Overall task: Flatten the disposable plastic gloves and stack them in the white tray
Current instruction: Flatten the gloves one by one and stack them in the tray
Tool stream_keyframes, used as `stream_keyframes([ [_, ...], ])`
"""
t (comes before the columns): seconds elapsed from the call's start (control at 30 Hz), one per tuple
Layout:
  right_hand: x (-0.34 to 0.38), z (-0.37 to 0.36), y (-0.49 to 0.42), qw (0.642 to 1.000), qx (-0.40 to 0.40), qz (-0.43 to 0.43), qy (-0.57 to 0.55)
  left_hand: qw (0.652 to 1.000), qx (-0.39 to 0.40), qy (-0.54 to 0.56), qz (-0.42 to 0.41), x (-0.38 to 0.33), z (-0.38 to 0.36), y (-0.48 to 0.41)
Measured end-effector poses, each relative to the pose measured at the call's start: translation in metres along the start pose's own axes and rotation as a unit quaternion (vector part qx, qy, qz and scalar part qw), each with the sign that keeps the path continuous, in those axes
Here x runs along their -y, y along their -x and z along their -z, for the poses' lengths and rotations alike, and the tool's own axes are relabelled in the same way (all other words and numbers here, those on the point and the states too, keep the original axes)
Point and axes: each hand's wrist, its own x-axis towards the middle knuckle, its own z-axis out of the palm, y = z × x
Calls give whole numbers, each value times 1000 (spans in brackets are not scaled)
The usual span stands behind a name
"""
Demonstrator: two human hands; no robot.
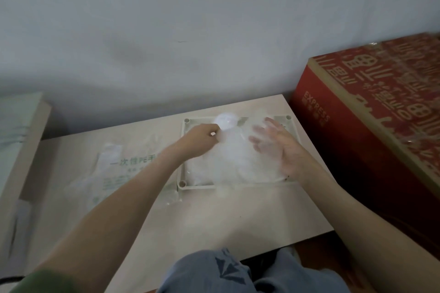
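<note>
Flattening step in hand. Glove in white tray on bench. Pinched at edge by left hand; right hand spread open at glove, gripping nothing. Next: smooth flat with gentle outward press.

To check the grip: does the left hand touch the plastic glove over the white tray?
Touching. The head view shows the left hand pinching the plastic glove between curled fingers.

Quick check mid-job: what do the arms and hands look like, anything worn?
The left forearm and right forearm are bare. A green sleeve shows high on the left arm, at the bottom edge. No ring or watch shows on the left hand or right hand; the right one's fingers are blurred.
</note>
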Motion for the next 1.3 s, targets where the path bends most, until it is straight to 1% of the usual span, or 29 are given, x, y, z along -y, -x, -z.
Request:
stream_keyframes([
  [0.13,2,5,-11,997,-56,27,41,997,-19,-77,-15,3,5,-7],
  [0.3,6,14,-19,983,-84,45,157,980,-24,-196,-29,9,14,-16],
  [0.47,4,18,-32,958,-115,34,260,956,-21,-288,-59,15,18,-23],
  [0.6,-1,20,-39,934,-150,36,323,933,-57,-351,-66,16,14,-27],
  [0.67,-4,19,-40,922,-155,33,353,924,-68,-371,-61,18,13,-30],
  [0.8,-2,16,-37,896,-154,37,414,918,-64,-390,-44,20,15,-34],
  [0.93,8,13,-29,863,-128,47,486,914,-64,-400,-26,22,17,-36],
  [1.03,16,11,-23,872,-101,45,477,918,-73,-390,-21,25,14,-38],
  [1.1,21,9,-17,874,-75,30,480,928,-78,-362,-34,27,12,-38],
  [1.23,23,6,-10,868,10,-30,496,963,-92,-247,-54,23,7,-34],
  [1.3,19,7,-10,859,42,-47,508,971,-104,-206,-59,16,5,-30],
])
